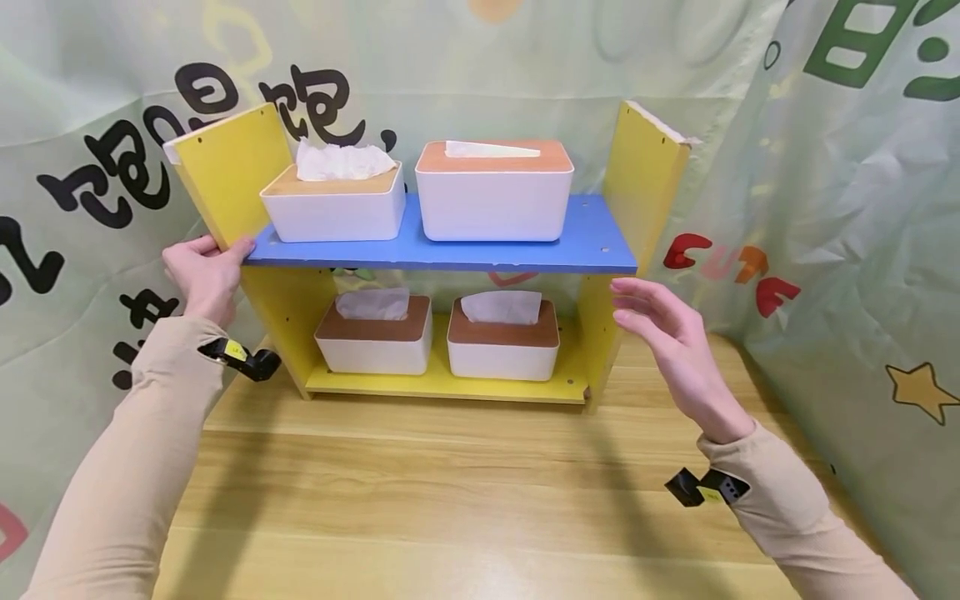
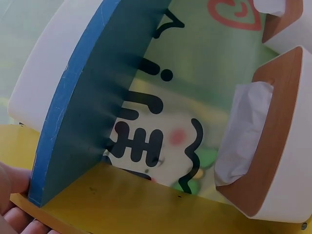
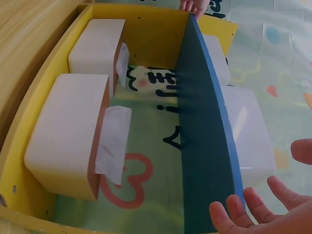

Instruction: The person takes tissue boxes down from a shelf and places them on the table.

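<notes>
A small two-tier shelf has yellow side panels [image 1: 651, 187] and a blue middle board [image 1: 491, 254]. At its left side my left hand [image 1: 204, 271] grips the panel's front edge, the thumb by the blue board's end and the fingers around the outside. My right hand [image 1: 671, 342] is held beside the right panel with loosely bent fingers and nothing in it. On the blue board sit a white tissue box with a light wooden lid [image 1: 337, 208] and a larger white one with a brownish lid [image 1: 495, 196]. Two tissue boxes [image 1: 378, 354] [image 1: 504, 360] with brown lids stand on the yellow bottom board.
The shelf stands at the back of a wood-grain table [image 1: 450, 500]. Behind it and along both sides hangs a pale green printed cloth [image 1: 840, 208]. White tissue [image 1: 345, 162] sticks up from the lid slots. A wrist camera [image 1: 240, 358] is strapped to each sleeve.
</notes>
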A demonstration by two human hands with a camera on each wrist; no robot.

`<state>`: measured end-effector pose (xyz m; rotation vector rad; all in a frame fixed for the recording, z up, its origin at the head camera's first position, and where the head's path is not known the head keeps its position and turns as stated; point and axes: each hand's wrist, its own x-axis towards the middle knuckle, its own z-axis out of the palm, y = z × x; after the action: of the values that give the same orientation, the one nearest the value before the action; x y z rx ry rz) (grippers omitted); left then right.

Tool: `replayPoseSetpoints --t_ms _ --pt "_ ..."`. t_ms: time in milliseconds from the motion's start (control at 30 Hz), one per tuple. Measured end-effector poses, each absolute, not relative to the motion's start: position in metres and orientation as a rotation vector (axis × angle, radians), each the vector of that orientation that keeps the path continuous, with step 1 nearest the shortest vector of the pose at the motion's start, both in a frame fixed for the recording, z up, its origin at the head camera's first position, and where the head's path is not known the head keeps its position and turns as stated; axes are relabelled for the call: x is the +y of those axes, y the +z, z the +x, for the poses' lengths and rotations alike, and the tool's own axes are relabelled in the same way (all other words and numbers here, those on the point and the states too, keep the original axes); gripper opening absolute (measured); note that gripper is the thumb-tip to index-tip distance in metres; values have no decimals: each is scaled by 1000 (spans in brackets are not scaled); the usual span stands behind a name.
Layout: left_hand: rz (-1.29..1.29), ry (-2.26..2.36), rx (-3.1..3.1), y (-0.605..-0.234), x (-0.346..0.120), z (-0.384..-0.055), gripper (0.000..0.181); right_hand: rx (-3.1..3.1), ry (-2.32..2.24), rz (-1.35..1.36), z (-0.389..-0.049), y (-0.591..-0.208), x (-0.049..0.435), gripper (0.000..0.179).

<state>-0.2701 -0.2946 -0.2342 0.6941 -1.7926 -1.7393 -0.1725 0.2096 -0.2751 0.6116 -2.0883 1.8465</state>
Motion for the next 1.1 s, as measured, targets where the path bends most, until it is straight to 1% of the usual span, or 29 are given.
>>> replayPoseSetpoints --t_ms 167,400,500,633,700,833,1100 --pt "706 -1726 -1817 -235 -295 -270 31 -2037 1888 607 -178 -265 203 32" --pt "704 -1711 -1836 -236 -298 -270 29 -1886 2088 632 -188 -250 196 34" --pt "699 -1716 -1826 -235 -298 -269 34 -1891 2105 614 -193 -243 193 36" --pt "702 -1727 -1831 -234 -298 -268 55 -1926 2092 586 -200 -235 188 43" --pt "702 -1720 -1846 -234 -298 -268 59 -1953 2074 568 -204 -231 186 48" --pt "701 -1707 -1862 -234 -297 -268 60 -2011 2051 529 -210 -223 182 59" --pt "707 -1684 -1881 -235 -297 -270 59 -2088 2037 484 -227 -209 174 73"
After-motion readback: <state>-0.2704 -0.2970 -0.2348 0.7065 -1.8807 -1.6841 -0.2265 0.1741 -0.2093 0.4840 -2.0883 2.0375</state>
